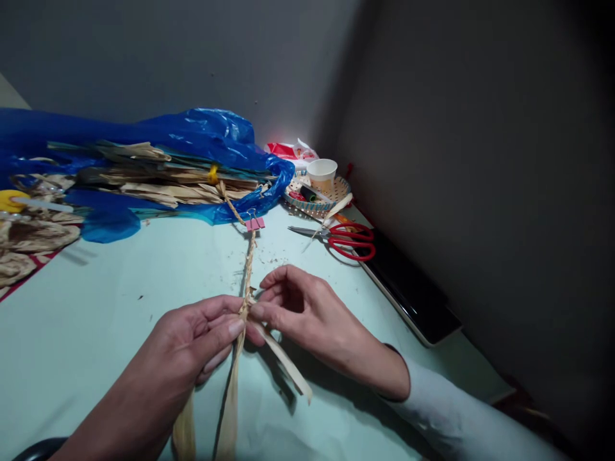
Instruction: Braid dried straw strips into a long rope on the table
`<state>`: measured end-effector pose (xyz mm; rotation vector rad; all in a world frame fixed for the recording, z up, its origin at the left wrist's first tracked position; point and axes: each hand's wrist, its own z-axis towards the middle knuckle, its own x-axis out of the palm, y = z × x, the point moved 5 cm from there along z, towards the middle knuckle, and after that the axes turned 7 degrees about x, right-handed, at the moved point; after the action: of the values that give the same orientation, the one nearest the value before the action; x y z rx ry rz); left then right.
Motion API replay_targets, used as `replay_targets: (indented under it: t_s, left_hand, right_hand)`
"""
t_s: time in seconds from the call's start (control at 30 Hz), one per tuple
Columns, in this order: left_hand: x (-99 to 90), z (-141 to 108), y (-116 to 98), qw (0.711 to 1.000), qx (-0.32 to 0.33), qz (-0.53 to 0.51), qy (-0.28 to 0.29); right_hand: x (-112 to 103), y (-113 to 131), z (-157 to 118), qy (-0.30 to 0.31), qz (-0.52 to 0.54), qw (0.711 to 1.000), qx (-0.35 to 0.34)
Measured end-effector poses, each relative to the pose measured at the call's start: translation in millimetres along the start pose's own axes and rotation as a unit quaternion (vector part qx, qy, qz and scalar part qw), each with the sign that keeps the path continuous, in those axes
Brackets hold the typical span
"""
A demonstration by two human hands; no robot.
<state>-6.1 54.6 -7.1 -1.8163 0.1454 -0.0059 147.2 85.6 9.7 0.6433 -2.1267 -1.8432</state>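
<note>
A thin braid (248, 269) of pale dried husk strips, likely corn husk, runs toward me over the table, with a pink binder clip (255, 223) on its far part. My left hand (192, 336) pinches the near end of the braid between thumb and fingers. On the other side of it, my right hand (307, 310) has its thumb and curled fingers at a strand where the braid ends. One loose husk strip (286, 365) slants down to the right. Another long strip (230, 403) hangs toward me, and a wider one (184, 426) shows below my left hand.
A blue plastic bag (206, 131) with bundled husks (158, 192) lies at the back left. Red-handled scissors (350, 240) rest right of the clip. Behind them a woven tray (341, 192) holds a paper cup (321, 171). A black flat device (408, 288) lies along the right edge.
</note>
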Motion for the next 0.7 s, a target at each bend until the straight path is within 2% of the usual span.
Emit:
replay_targets:
  t_s: [0.1,0.27,0.4,0.57,0.63,0.7]
  left_hand:
    - [5.7,0,3,0.996,-0.027,-0.061,0.058]
    - [10.4,-3,2,0.990,-0.013,-0.123,0.062]
    - [11.3,-5,6,0.992,-0.011,-0.120,0.047]
    - [12.5,0,8,0.993,-0.018,-0.094,0.070]
    - [12.8,1,6,0.993,-0.017,-0.090,0.072]
    - [13.4,0,3,0.994,-0.017,-0.085,0.067]
  right_hand:
    - [10,-4,2,0.110,0.113,0.986,0.054]
    - [14,-2,6,0.159,0.151,0.972,0.082]
    - [12,-1,6,0.146,0.109,0.979,0.089]
    - [9,1,1,0.080,-0.036,0.992,0.089]
    - [11,2,-1,0.085,-0.042,0.993,0.071]
    - [14,2,-2,0.090,-0.004,0.995,0.039]
